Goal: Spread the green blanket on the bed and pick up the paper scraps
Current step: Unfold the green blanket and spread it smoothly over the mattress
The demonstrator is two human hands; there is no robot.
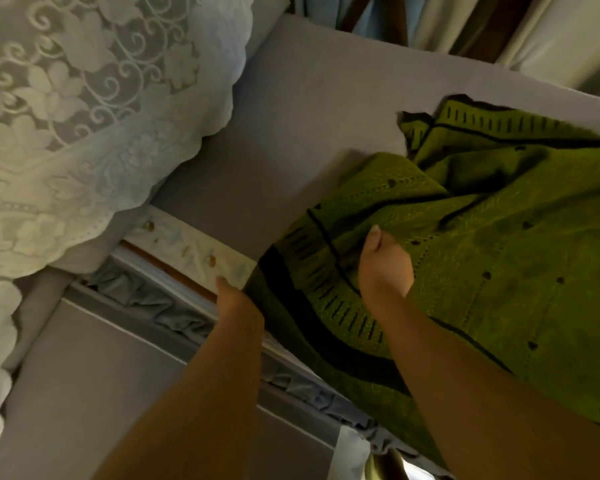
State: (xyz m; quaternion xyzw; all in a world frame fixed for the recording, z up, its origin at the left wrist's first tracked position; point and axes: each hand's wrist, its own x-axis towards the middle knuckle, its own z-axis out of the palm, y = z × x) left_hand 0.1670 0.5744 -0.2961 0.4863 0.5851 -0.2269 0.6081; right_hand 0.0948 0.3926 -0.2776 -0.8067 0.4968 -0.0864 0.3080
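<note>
The green blanket [492, 244], knitted with black stripes and dots, lies bunched over the right side of the bed [291, 109], which has a grey sheet. Part of it hangs over the bed's near edge. My right hand [383, 261] grips a fold of the blanket near its striped border. My left hand [238, 299] holds the blanket's lower left edge at the side of the mattress, its fingers mostly hidden under the cloth. No paper scraps are visible.
A white lace cover [66, 116] drapes over the left part of the bed. The mattress edge [187, 244] and a ruffled grey bed skirt [174, 317] run diagonally below. Curtains [551, 32] hang at the far right. Grey floor [101, 393] lies at lower left.
</note>
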